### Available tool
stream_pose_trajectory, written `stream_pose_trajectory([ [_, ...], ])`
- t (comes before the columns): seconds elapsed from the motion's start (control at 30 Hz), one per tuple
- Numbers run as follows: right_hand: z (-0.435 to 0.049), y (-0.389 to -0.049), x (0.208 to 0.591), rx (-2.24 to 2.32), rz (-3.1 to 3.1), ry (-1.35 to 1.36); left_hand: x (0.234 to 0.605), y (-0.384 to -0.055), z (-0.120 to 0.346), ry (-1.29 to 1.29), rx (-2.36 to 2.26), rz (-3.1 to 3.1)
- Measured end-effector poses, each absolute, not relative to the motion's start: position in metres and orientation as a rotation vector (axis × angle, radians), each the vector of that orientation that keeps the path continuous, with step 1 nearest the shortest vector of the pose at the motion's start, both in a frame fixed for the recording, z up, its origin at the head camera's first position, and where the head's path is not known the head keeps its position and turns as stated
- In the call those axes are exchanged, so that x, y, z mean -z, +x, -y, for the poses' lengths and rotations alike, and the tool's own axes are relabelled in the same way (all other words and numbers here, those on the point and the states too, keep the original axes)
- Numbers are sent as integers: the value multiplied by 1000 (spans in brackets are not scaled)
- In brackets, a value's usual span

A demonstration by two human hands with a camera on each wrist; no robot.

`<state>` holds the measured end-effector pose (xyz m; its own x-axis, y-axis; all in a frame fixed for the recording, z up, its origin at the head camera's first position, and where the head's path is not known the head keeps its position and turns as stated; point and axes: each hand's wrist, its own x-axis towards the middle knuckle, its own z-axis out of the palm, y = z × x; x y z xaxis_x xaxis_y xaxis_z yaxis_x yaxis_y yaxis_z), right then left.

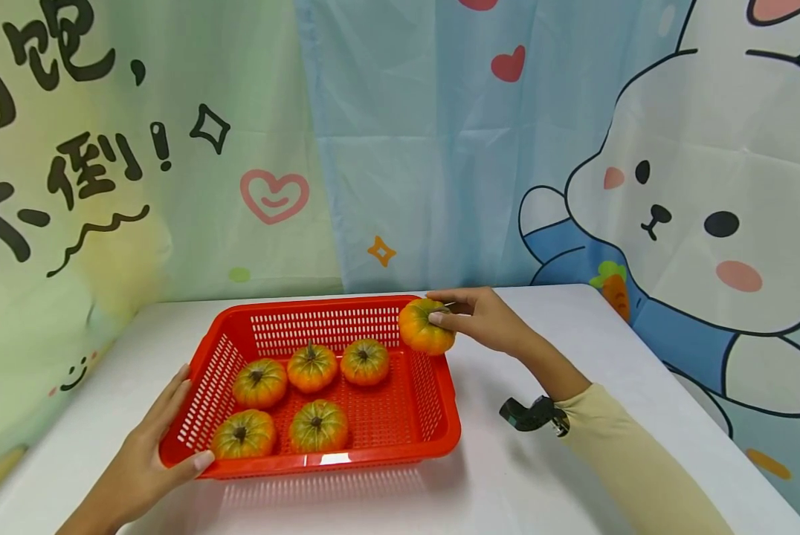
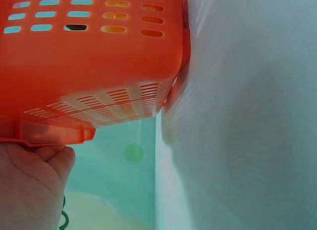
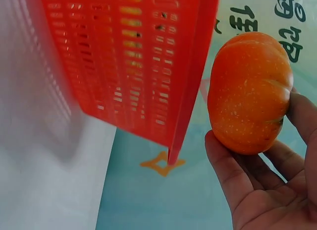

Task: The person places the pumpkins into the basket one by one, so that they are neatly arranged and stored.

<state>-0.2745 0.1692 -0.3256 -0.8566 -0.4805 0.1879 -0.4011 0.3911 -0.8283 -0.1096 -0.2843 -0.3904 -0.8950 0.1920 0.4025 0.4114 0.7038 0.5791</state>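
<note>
A small orange-and-green pumpkin (image 1: 421,327) is held by my right hand (image 1: 483,318) above the back right corner of the red plastic basket (image 1: 400,452). The thumb lies on its top near the stem; in the right wrist view the fingers (image 3: 225,165) reach round the pumpkin (image 3: 250,93), beside the basket rim (image 3: 190,101). My left hand (image 1: 147,453) holds the basket's front left corner, thumb at the front rim and fingers along the left side. In the left wrist view that hand (image 2: 34,185) sits against the rim's underside. Several similar pumpkins (image 1: 317,426) lie inside the basket.
The basket stands on a white table (image 1: 527,475). Behind it hangs a printed curtain (image 1: 400,148) with a rabbit, hearts and writing. A black device (image 1: 534,413) is strapped at the right wrist.
</note>
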Motion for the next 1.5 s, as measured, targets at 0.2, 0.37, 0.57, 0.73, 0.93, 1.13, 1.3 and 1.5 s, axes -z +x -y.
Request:
stream_pose_trajectory([
  [0.2,-155,-273,328,1485,-2508,-863,390,-110,285,-450,982,2619],
  [0.37,-147,-271,331,1462,-2498,-916,390,-111,285,-419,965,2649],
  [0.57,-138,-270,335,1400,-2503,-961,390,-112,285,-430,969,2641],
  [0.73,-131,-270,340,1401,-2445,-997,390,-111,286,-442,973,2630],
  [0.93,-122,-268,342,1346,-2443,-1039,390,-111,286,-444,983,2624],
  [1.13,-112,-267,343,1317,-2424,-1092,392,-111,286,-460,1002,2611],
  [1.3,-104,-267,344,1238,-2424,-1137,392,-111,285,-458,1000,2620],
  [1.5,-95,-265,343,1111,-2438,-1193,390,-110,284,-459,998,2613],
])
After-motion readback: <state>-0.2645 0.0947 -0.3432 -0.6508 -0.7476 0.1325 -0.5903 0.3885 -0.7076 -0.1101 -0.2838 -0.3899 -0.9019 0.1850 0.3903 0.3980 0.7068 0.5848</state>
